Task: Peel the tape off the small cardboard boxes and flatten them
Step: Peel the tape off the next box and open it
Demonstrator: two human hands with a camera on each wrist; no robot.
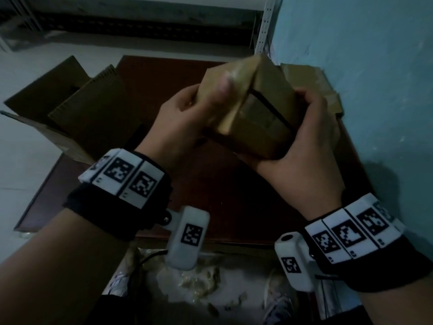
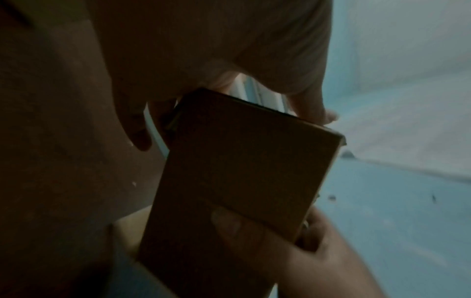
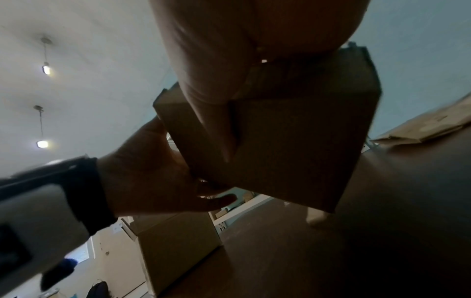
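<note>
A small brown cardboard box [image 1: 264, 106] is held tilted in the air above the dark red-brown table [image 1: 229, 198]. A strip of pale tape [image 1: 236, 99] runs down its upper face. My left hand [image 1: 187, 113] grips the box's left side, its blurred thumb lying on the tape. My right hand [image 1: 304, 146] cups the box from the right and below, fingers curled over its far edge. The left wrist view shows the box's dark side [image 2: 237, 177] with right-hand fingers [image 2: 244, 227] under it. The right wrist view shows the box [image 3: 293, 141] from below.
A large open carton [image 1: 68, 109] stands at the table's left. Flattened cardboard pieces [image 1: 311, 83] lie at the far right by the blue wall [image 1: 379, 78]. Crumpled tape scraps [image 1: 199, 277] litter the floor near my feet. A metal shelf post [image 1: 264, 24] stands behind.
</note>
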